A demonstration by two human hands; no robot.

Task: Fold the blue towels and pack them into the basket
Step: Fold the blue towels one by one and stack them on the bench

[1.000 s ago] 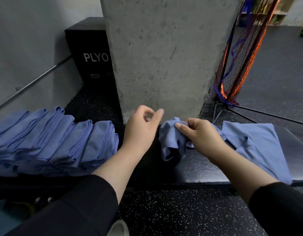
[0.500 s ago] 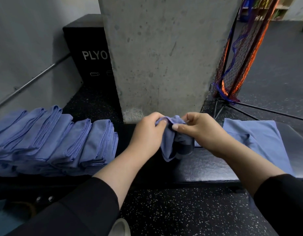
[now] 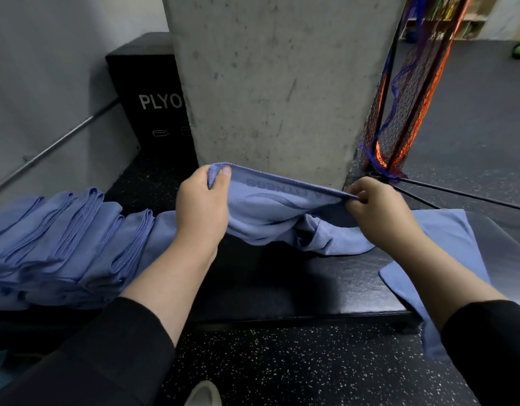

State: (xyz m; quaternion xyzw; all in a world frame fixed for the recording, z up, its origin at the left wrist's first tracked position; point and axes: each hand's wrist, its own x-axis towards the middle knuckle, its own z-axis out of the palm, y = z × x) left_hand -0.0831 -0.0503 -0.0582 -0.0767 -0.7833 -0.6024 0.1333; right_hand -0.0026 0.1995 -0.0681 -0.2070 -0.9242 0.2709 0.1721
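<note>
Above the black padded bench [image 3: 297, 285], a soft blue towel [image 3: 270, 212] is stretched between two hands, its hemmed top edge pulled into a nearly straight line while the rest sags in loose folds down to the bench's smooth, slightly glossy surface. The left hand [image 3: 201, 206] pinches one upper corner, thumb on the near face and fingers curled behind the cloth; the right hand [image 3: 376, 208] pinches the other end of the same edge between thumb and curled fingers. Woven lettering and a curved line show faintly in the towel's fine nap, upside down from this view. On the left end of the bench lies a row of folded towels [image 3: 62, 244], leaning against one another like overlapping slabs, their stitched edges showing as ribbed lines. At the right, a flat towel [image 3: 446, 230] lies spread on the bench, one corner hanging over the front edge. Behind stands a rough, pitted concrete pillar [image 3: 276, 92], with a black box [image 3: 144, 92] marked PLYO to its left and orange and blue netting [image 3: 399, 118] to its right. The floor [image 3: 297, 370] is black rubber flecked with white.
</note>
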